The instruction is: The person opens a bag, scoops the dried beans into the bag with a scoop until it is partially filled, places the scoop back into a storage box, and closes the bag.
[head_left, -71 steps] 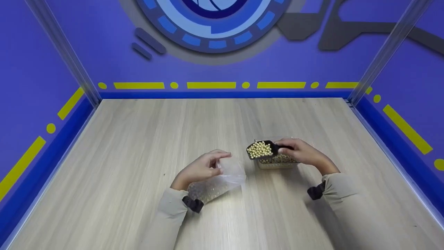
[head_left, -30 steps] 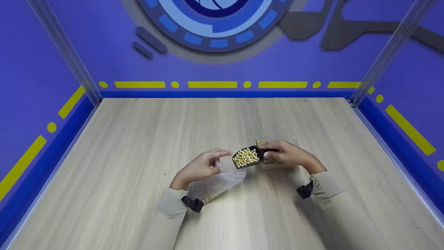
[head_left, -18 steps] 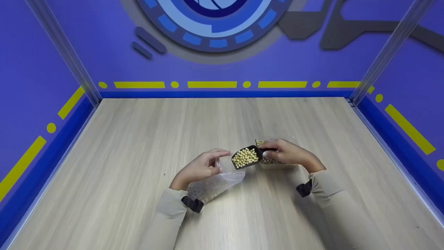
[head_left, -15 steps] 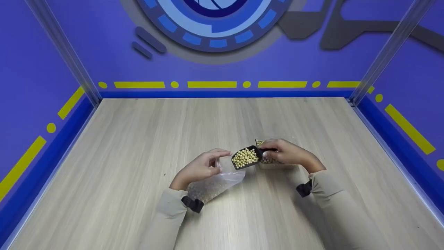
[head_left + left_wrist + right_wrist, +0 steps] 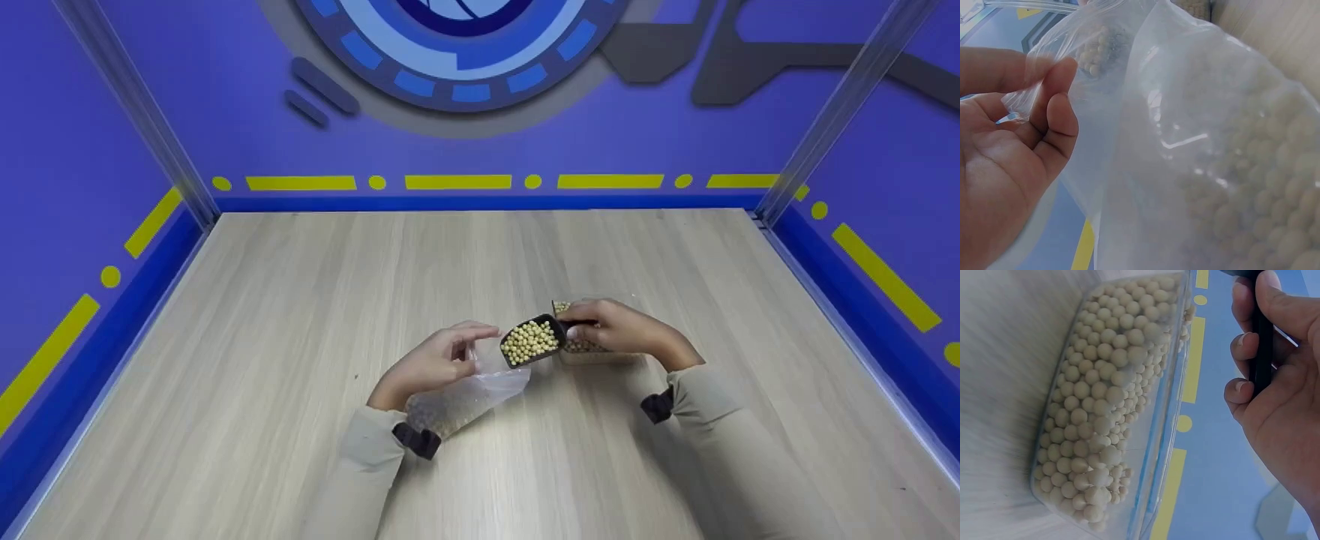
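My right hand (image 5: 626,330) grips the handle of a black scoop (image 5: 561,327), heaped with small round pale-yellow soybean-like balls (image 5: 529,342). The scoop is level at the mouth of a clear plastic zip bag (image 5: 469,397). My left hand (image 5: 424,367) pinches the bag's edge near that mouth; in the left wrist view, its fingers (image 5: 1061,112) curl on the film. More balls fill the lower part of the bag (image 5: 1264,191), which lies on the table. Below my right hand stands a clear tub (image 5: 1154,439) of the same balls, partly hidden by the hand in the head view.
The wood-grain table (image 5: 330,285) extends around the bag and tub. Blue-purple walls (image 5: 465,161) with yellow markings bound its back and sides. A small dark speck (image 5: 356,376) lies left of my left hand.
My right hand has carried the filled scoop left and slightly down from above the tub to the bag's mouth. Over the last second it has barely moved. My left hand keeps its hold.
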The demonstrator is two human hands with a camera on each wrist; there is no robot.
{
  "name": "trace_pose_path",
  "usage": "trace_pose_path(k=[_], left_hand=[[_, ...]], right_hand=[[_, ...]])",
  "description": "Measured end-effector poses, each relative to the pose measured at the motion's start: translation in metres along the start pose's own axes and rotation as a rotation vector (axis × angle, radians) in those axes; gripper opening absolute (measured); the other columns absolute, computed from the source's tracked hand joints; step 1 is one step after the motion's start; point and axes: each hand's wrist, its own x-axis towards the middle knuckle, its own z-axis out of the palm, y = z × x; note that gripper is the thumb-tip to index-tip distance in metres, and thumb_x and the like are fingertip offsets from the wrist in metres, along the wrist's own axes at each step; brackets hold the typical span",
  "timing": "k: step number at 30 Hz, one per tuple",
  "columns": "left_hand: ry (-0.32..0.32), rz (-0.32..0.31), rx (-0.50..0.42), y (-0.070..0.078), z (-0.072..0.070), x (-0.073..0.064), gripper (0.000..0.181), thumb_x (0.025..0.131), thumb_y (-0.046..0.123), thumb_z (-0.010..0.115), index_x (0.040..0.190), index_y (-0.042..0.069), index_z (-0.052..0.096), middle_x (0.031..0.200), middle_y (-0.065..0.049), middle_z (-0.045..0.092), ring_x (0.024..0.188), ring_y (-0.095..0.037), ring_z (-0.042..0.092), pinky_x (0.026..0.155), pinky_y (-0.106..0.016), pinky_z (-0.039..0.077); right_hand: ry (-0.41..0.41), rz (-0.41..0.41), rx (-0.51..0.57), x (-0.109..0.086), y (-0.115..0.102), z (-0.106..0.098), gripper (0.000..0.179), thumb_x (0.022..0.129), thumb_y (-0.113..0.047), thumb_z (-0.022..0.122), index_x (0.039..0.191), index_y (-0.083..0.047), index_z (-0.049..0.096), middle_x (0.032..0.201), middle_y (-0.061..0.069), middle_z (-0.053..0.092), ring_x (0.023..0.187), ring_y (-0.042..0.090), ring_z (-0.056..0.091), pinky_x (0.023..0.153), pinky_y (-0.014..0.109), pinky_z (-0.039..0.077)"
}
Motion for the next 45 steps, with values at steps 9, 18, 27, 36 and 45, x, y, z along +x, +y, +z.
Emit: trace_pose_path(k=[9,18,27,36,45], left_hand=[[-0.009,0.04,0.004,0.0,-0.001,0.001,0.054,0.083,-0.008,0.054,0.137,-0.003,0.049,0.138,-0.019,0.049,0.077,-0.007,0.042,0.066,-0.018,0.037],[-0.009,0.051,-0.003,0.0,-0.002,0.001,0.054,0.082,-0.008,0.054,0.136,-0.007,0.049,0.137,-0.021,0.049,0.079,-0.008,0.043,0.069,-0.017,0.039],[-0.013,0.053,0.003,0.001,-0.002,0.0,0.054,0.082,-0.007,0.054,0.136,-0.005,0.049,0.137,-0.021,0.05,0.078,-0.008,0.043,0.068,-0.018,0.039],[-0.013,0.022,0.008,0.002,-0.001,-0.001,0.055,0.082,-0.005,0.056,0.137,-0.003,0.049,0.138,-0.017,0.05,0.079,-0.009,0.045,0.069,-0.018,0.041],[-0.01,0.024,0.01,0.003,-0.001,-0.001,0.055,0.082,-0.006,0.055,0.137,-0.004,0.049,0.136,-0.017,0.051,0.079,-0.009,0.045,0.067,-0.017,0.04]], right_hand=[[0.0,-0.034,-0.032,0.002,-0.004,-0.003,0.028,0.092,-0.007,0.059,0.118,0.001,0.067,0.11,0.015,0.068,0.105,0.03,0.062,0.092,0.047,0.048],[-0.013,-0.024,-0.04,0.003,-0.006,-0.003,0.029,0.092,-0.006,0.06,0.119,0.0,0.067,0.108,0.014,0.068,0.102,0.028,0.062,0.091,0.045,0.048],[-0.014,-0.052,-0.06,0.003,-0.006,-0.004,0.029,0.093,-0.009,0.06,0.119,0.0,0.066,0.105,0.012,0.068,0.096,0.024,0.061,0.083,0.04,0.049],[-0.019,-0.039,-0.077,0.003,-0.009,-0.006,0.03,0.092,-0.009,0.061,0.12,-0.001,0.066,0.109,0.012,0.068,0.102,0.027,0.062,0.088,0.043,0.05],[-0.039,-0.019,-0.108,0.003,-0.014,-0.008,0.029,0.091,-0.008,0.061,0.12,-0.003,0.067,0.107,0.009,0.068,0.1,0.023,0.062,0.089,0.04,0.05]])
